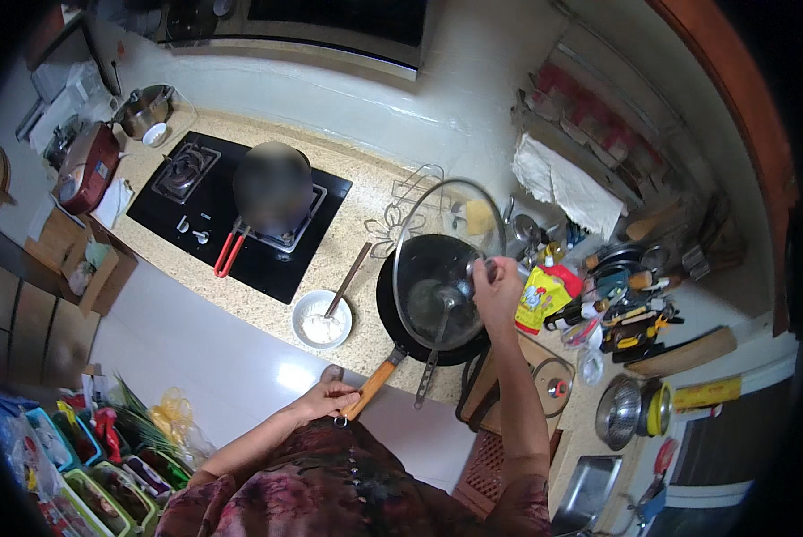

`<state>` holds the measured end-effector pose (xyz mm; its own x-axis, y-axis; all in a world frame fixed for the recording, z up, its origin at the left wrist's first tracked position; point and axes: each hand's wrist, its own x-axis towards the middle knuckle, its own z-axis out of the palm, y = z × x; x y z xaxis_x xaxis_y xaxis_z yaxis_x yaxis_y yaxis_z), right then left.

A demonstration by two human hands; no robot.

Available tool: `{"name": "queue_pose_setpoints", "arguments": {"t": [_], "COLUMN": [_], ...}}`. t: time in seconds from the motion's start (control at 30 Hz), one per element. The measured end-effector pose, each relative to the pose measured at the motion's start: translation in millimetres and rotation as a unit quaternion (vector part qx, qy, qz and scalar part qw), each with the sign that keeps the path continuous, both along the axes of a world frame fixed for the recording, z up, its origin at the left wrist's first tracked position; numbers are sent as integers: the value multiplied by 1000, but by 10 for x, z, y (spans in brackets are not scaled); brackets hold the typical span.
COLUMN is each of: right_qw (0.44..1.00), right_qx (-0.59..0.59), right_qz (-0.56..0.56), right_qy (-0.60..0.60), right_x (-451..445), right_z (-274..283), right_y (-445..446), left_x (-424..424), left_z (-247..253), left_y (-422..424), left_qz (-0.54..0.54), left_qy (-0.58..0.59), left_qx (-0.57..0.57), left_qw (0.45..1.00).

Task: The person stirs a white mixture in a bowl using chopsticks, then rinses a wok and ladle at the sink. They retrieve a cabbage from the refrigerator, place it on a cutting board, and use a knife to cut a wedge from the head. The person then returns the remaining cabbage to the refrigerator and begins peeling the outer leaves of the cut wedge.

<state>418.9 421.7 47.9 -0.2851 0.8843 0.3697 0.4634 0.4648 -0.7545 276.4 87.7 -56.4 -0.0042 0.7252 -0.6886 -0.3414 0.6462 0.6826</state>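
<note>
My left hand (327,403) grips the end of the wooden handle (372,386) of a black wok (389,335) on the counter. My right hand (497,288) holds a glass lid (435,201) by its knob, tilted over the wok. Through the glass a metal ladle (428,376) shows, its handle sticking out past the wok's near rim. Left of the wok stands a white bowl (298,322) with white powder or paste and brown chopsticks (349,275). On the black gas hob (267,275) sits a dark pot or pan, its inside blurred, beside red-handled tongs (229,255).
A yellow and red bag (542,299) stands right of the wok, among bottles and utensils. A wooden board (522,409) with another glass lid (557,388) lies nearer, before the sink (588,493). A red appliance (87,168) and a steel pot (145,111) stand at the far left.
</note>
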Motion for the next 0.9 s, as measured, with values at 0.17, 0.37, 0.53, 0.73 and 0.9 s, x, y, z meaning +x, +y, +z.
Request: {"name": "queue_pose_setpoints", "arguments": {"t": [0.17, 0.37, 0.53, 0.73, 0.9], "right_qw": [898, 842, 850, 853, 844], "right_qx": [-251, -262, -204, -250, -285], "right_qz": [116, 157, 84, 38, -43], "right_qy": [342, 445, 478, 457, 452], "right_x": [-629, -1633, -2236, -2431, -2546], "right_z": [465, 195, -163, -585, -841], "right_y": [206, 710, 1080, 1374, 1503], "left_x": [-42, -95, -127, -175, -213], "left_z": [-54, -152, -231, -124, -110], "left_y": [133, 74, -3, 52, 104], "left_qz": [-38, -38, -52, -63, -91], "left_qy": [-13, -25, -18, -9, 5], "left_qx": [12, 58, 116, 100, 103], "left_qw": [999, 997, 992, 993, 991]}}
